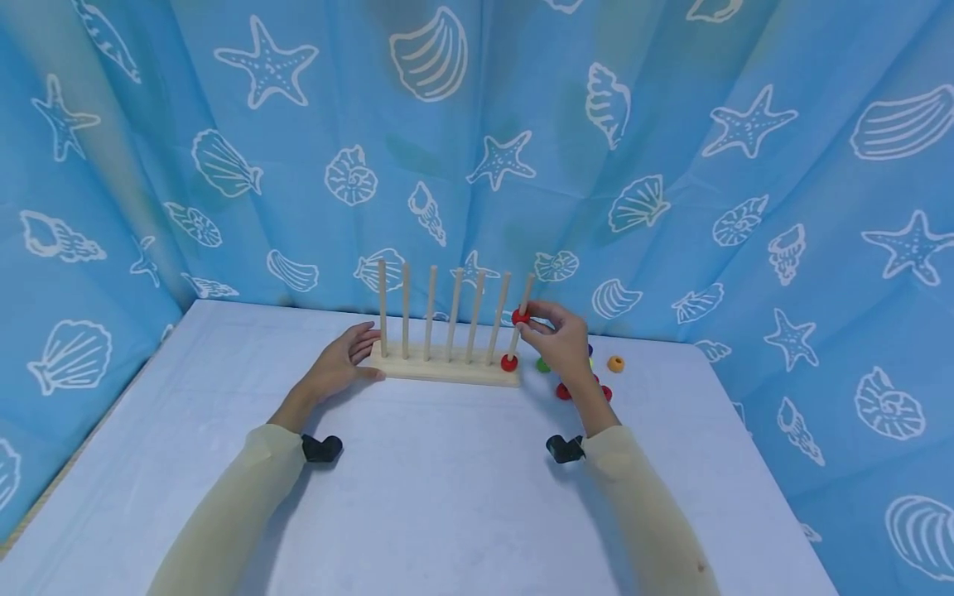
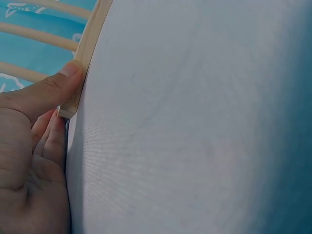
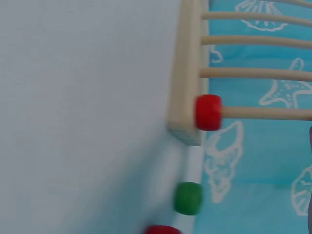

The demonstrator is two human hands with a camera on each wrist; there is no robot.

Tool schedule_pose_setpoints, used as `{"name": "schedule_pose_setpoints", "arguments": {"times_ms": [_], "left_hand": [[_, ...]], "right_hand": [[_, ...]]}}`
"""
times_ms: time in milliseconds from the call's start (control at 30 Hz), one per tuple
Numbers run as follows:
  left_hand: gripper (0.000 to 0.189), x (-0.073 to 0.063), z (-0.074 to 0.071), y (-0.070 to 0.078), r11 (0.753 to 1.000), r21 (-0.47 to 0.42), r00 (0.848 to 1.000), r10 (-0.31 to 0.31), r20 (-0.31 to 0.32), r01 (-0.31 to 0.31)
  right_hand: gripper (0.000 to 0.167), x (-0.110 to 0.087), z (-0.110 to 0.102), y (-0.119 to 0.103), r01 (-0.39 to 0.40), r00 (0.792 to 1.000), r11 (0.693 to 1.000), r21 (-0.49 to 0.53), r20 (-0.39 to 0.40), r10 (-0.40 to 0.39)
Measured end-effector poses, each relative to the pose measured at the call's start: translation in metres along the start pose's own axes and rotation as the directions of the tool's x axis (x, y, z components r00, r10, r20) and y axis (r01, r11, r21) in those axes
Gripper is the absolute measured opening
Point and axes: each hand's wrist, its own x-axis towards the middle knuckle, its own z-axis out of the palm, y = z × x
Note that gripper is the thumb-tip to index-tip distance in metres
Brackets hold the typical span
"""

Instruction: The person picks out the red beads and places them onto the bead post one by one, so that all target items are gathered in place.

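A wooden peg rack (image 1: 447, 372) with a row of several upright pegs stands on the white table. My left hand (image 1: 337, 364) grips the left end of its base, thumb in front and fingers behind; the left wrist view shows the thumb pressing the base edge (image 2: 88, 41). With thumb and fingers, my right hand (image 1: 562, 341) pinches a red bead (image 1: 520, 317) that is around the rightmost peg, partway up. Another red bead (image 3: 208, 112) sits at the bottom of that same peg. Only a sliver of the right hand shows in the right wrist view.
Loose beads lie on the table right of the rack, partly hidden by the right hand and forearm: a green bead (image 1: 542, 365), a red bead (image 1: 563, 391), an orange bead (image 1: 615, 363) and others. A blue shell-print curtain (image 1: 447, 149) hangs behind the table.
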Motion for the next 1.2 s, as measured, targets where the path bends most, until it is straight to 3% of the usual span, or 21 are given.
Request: {"name": "schedule_pose_setpoints", "arguments": {"times_ms": [533,700,1200], "left_hand": [[0.098,0.0,-0.002,0.001,0.999,0.039,1.0,0.001,-0.008,-0.001],[0.1,-0.001,-0.001,-0.001,1.0,0.005,1.0,0.028,0.007,-0.028],[0.098,0.001,-0.002,-0.003,1.0,0.011,1.0,0.029,-0.002,-0.029]], "right_hand": [[0.036,-0.012,0.013,0.045,-0.092,0.996,0.993,-0.068,0.007,0.093],[0.035,-0.016,0.014,0.048,-0.071,0.997,0.997,-0.039,0.002,0.071],[0.033,-0.019,0.014,0.055,-0.125,0.99,0.98,-0.154,0.043,0.133]]}}
